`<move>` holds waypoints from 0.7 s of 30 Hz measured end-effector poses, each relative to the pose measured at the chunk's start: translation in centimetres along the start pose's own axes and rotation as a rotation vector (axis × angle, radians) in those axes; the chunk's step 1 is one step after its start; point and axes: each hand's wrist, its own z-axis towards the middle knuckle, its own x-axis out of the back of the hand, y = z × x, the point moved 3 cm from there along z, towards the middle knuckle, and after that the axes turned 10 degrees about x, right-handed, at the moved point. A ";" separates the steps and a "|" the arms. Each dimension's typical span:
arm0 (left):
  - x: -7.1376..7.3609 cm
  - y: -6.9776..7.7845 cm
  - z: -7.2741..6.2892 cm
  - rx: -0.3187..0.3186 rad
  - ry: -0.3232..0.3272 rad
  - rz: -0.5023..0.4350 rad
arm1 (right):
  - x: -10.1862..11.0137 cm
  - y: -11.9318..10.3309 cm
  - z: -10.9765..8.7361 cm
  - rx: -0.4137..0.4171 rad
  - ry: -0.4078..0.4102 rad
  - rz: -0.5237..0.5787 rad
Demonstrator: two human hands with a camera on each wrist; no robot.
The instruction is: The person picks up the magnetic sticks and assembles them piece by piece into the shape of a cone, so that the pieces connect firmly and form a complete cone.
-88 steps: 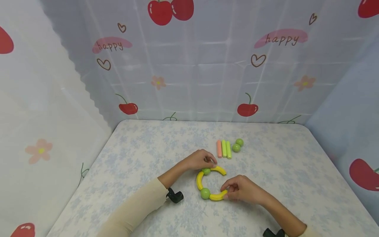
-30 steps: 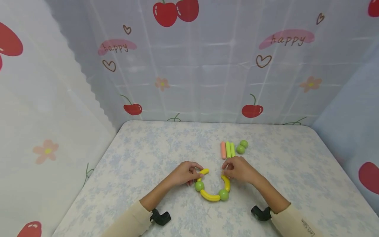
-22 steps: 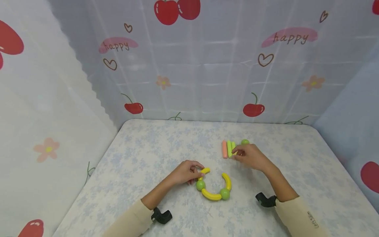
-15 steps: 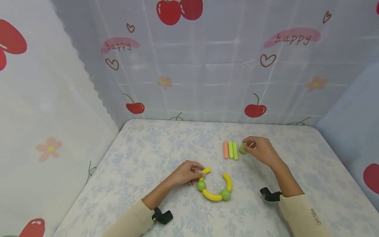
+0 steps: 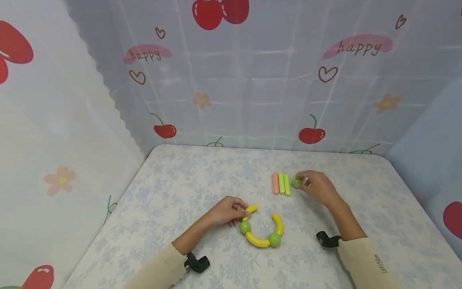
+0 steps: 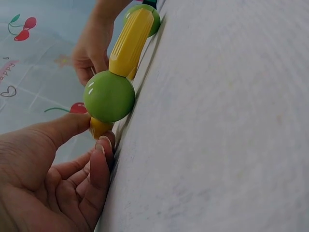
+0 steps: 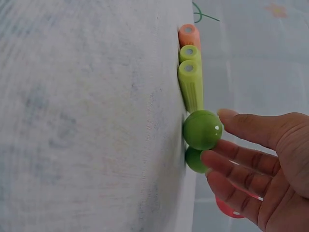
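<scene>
My left hand (image 5: 225,210) pinches a yellow curved stick (image 5: 252,208) at the left end of an open ring on the table. From there the ring runs through a green ball (image 5: 245,227), another curved stick (image 5: 257,240), a second ball (image 5: 274,240) and a last curved stick (image 5: 277,224), with a gap at the far side. Farther back, my right hand (image 5: 319,186) has thumb and fingertips on a loose green ball (image 7: 202,129). Another green ball (image 7: 195,160) sits right behind it, partly hidden by the fingers.
Left of the loose balls lie a straight orange stick (image 5: 275,184) and two straight light-green sticks (image 5: 284,184), side by side. Their ends show metal discs in the right wrist view. A patterned curtain (image 5: 238,88) hangs behind the table (image 5: 187,172).
The ring has turned, bringing its gap to the far side. My right hand has let go of its curved stick and moved back and right to the loose balls. My left hand keeps its hold.
</scene>
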 end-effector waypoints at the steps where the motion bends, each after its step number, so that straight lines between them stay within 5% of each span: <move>1: 0.0 0.0 0.0 0.002 -0.002 -0.002 | -0.1 0.0 0.0 0.002 -0.004 -0.009; 21: 0.1 0.0 0.1 0.016 -0.007 -0.030 | -0.8 -0.1 0.2 -0.021 -0.095 -0.049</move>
